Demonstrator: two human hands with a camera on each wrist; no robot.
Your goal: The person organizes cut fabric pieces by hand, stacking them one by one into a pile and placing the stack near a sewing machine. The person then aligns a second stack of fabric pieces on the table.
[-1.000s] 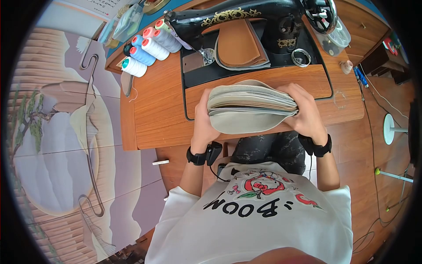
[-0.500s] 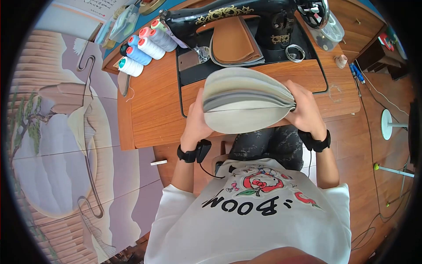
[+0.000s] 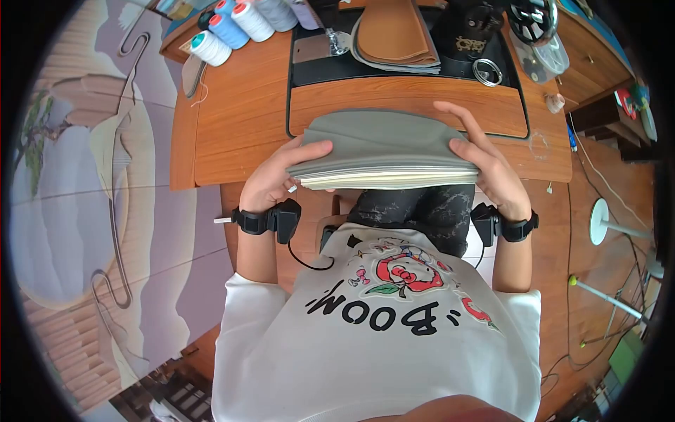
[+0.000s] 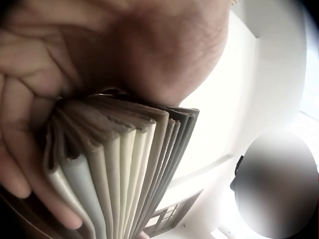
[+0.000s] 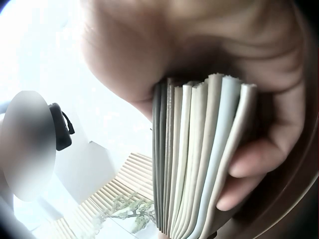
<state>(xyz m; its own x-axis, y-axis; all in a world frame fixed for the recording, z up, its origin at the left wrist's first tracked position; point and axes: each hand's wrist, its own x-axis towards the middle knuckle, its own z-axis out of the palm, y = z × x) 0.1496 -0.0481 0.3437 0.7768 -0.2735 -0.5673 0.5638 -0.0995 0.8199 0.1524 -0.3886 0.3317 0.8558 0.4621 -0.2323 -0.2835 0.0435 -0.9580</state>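
A thick stack of leather-like sheets (image 3: pixel 387 141) is held in front of the body, over the near table edge. Its top sheet is dark grey-green, and cream and grey edges face the person. At one end my left hand (image 3: pixel 271 177) grips it, thumb on top. My right hand (image 3: pixel 500 176) grips the opposite end, thumb on top and one finger lifted off. In the left wrist view the sheet edges (image 4: pixel 114 159) spread slightly between palm and fingers. Right wrist view: fingertips (image 5: pixel 251 162) curl against the pale outer sheet, and the edges lie close together.
A black sewing machine (image 3: pixel 478 32) stands at the back of the wooden table (image 3: pixel 239 126). Brown and grey cut pieces (image 3: pixel 394 35) lie on its bed beside a metal ring (image 3: pixel 486 72). Several thread spools (image 3: pixel 228 32) stand at back left, a small spool (image 3: pixel 555 103) at right.
The stack has turned from a fanned, pale-faced bundle to a flatter one with its dark sheet up. Both thumbs now show on top. The left hand has shifted left; the head view has tilted down.
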